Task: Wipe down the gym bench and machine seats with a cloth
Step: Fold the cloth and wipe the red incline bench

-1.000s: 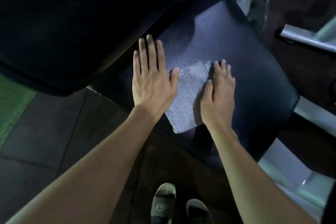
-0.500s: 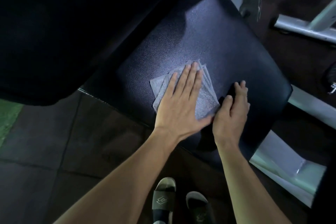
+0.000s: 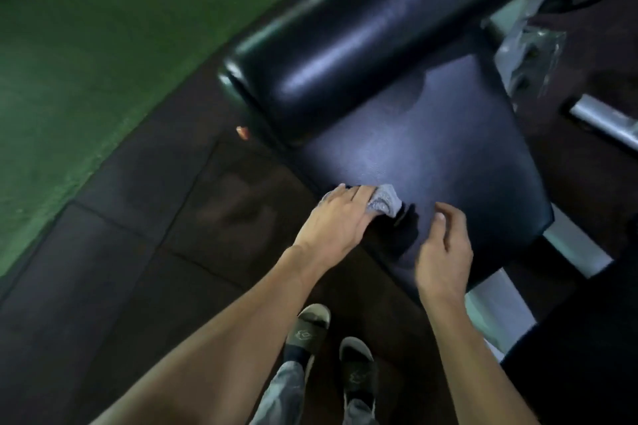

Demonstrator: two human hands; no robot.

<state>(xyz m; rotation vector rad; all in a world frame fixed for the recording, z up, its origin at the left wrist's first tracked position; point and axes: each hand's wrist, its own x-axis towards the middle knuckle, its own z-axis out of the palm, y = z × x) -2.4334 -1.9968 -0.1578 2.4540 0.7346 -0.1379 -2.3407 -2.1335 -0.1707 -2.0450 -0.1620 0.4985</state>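
Note:
A dark padded machine seat fills the middle right of the head view, with a long black back pad rising above it. A grey cloth sits bunched at the seat's near left edge. My left hand is curled over the cloth and grips it. My right hand hovers just right of the cloth above the seat's near edge, fingers loosely apart and holding nothing.
Dark rubber floor tiles lie left of the seat, with green turf beyond. Pale metal frame parts run under the seat at right, and a silver bar lies further right. My sandalled feet stand below.
The cloth went from flat under my left palm to bunched in my left hand at the seat's near edge. My right hand lifted off the seat. The view pulled back.

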